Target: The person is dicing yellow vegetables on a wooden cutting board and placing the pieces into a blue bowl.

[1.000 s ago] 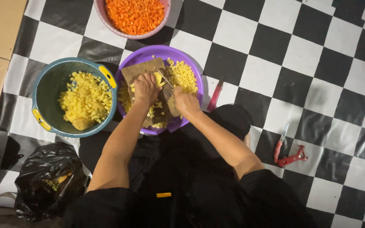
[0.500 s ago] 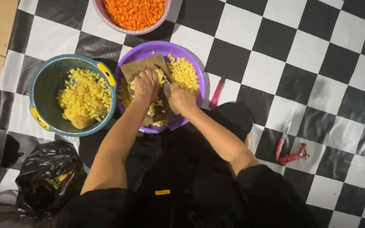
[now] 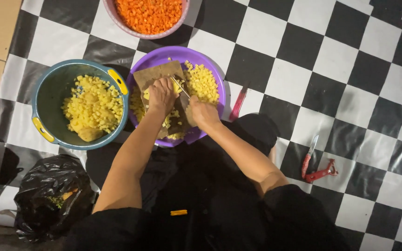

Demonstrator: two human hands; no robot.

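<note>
Two hands meet over the purple bowl [image 3: 210, 62]: your left hand [image 3: 162, 94] is curled down, pinning a piece of potato [image 3: 177, 87] to the brown board [image 3: 157, 74] that lies across the bowl, while your right hand [image 3: 203, 114] is closed round the handle of a knife [image 3: 181, 87] whose thin blade slants toward the left fingers. The potato is mostly hidden under your fingers; what shows is pale yellow and cut. Judge it firm but wet and slippery, so hold it from above with fingertips tucked back from the blade. The board looks light and only rests on the rim, so it may tip under pressure. Yellow cubes [image 3: 202, 82] lie heaped in the bowl beside the board. Left of that, a teal bowl [image 3: 47, 93] holds more cubes and a whole potato; a pink bowl [image 3: 117, 21] of orange dice sits beyond, all on the chequered floor [image 3: 331, 69].
</note>
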